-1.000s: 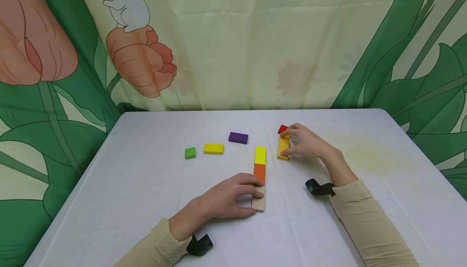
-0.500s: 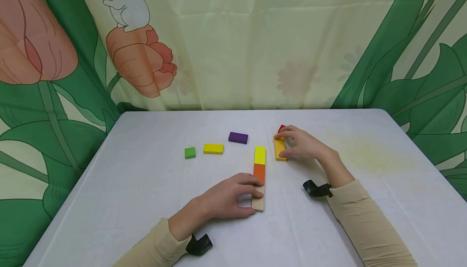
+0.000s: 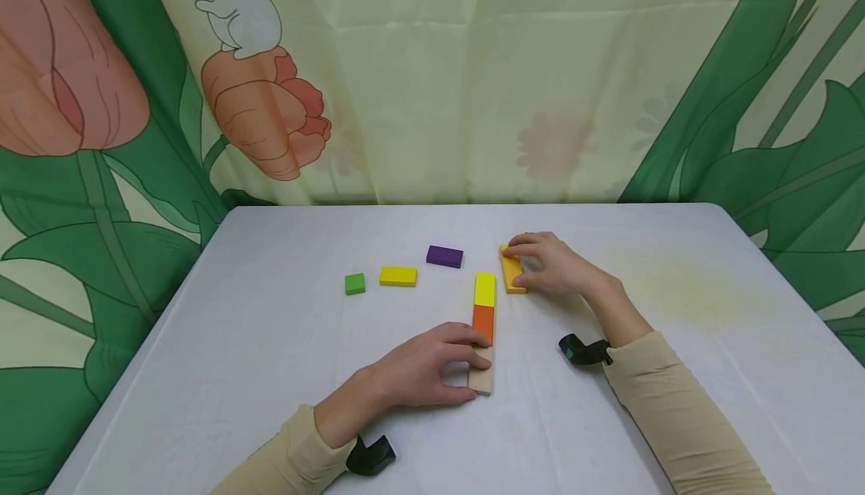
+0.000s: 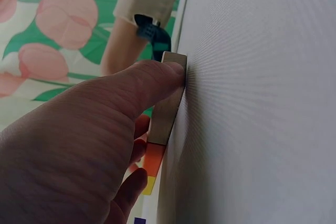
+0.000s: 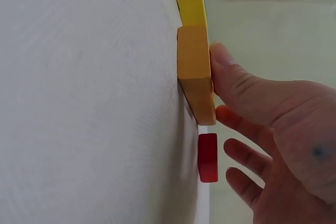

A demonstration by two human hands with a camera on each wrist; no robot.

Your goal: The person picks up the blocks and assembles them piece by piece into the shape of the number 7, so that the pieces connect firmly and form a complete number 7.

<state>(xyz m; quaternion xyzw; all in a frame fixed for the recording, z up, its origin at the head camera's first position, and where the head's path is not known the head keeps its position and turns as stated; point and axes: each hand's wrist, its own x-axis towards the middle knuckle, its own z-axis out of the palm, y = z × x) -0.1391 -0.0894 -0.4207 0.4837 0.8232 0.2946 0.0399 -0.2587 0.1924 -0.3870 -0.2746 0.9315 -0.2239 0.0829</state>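
My left hand [image 3: 426, 367] holds a plain wooden block [image 3: 480, 382], thumb at its near end and fingers across its far part. Beyond it, in one straight row, lie an orange block [image 3: 483, 325] and a bright yellow block [image 3: 484, 289]. Just right of the row's far end, my right hand [image 3: 557, 264] holds a longer amber block [image 3: 511, 274] between thumb and forefinger, flat against the cloth and slightly slanted. A red block [image 5: 208, 157] shows past the amber one in the right wrist view; the right fingers almost hide it in the head view.
Left of the row lie a purple block [image 3: 444, 257], another yellow block [image 3: 398, 276] and a small green block [image 3: 354, 284]. A white cloth [image 3: 270, 345] covers the table, and a printed curtain [image 3: 432, 104] hangs behind its far edge.
The right hand has slid the amber block leftward, away from the red block and closer to the row. The left hand has stayed on the wooden block.
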